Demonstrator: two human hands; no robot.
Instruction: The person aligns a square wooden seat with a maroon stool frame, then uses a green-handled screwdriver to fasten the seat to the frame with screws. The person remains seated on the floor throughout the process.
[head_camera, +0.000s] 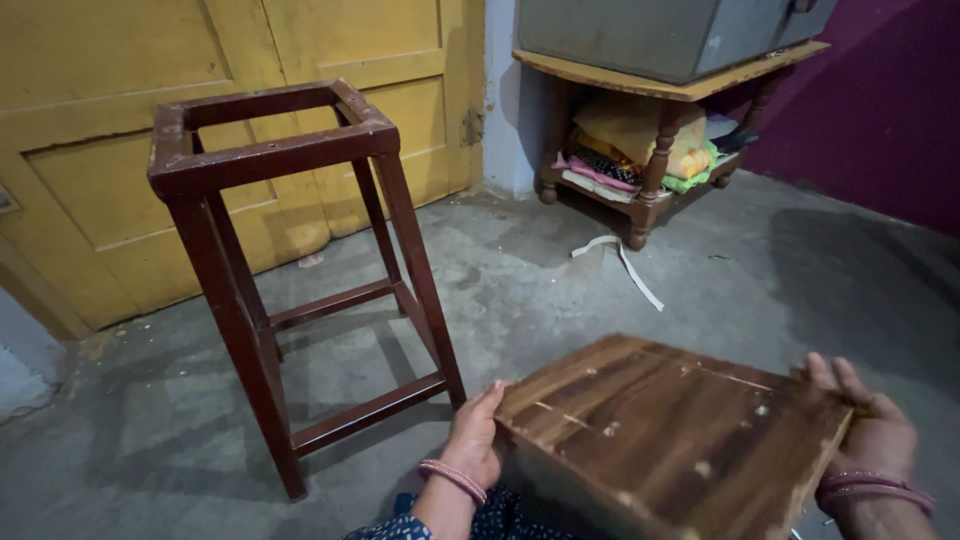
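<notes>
Here the left hand is gripping the wooden board at its nine o'clock edge, fingers curled shut around it, while the right hand is clasping the three o'clock edge, fingers loosely spread; the red stool frame is standing on the floor at ten o'clock.

Square wooden board: dark brown, streaked grain, pale scuffs and small light spots on its upper face, thick pale edge showing at the right corner. Held tilted above the grey floor, near corner low, gripped at its left and right edges. Underside not visible; possibly a seat top.
</notes>
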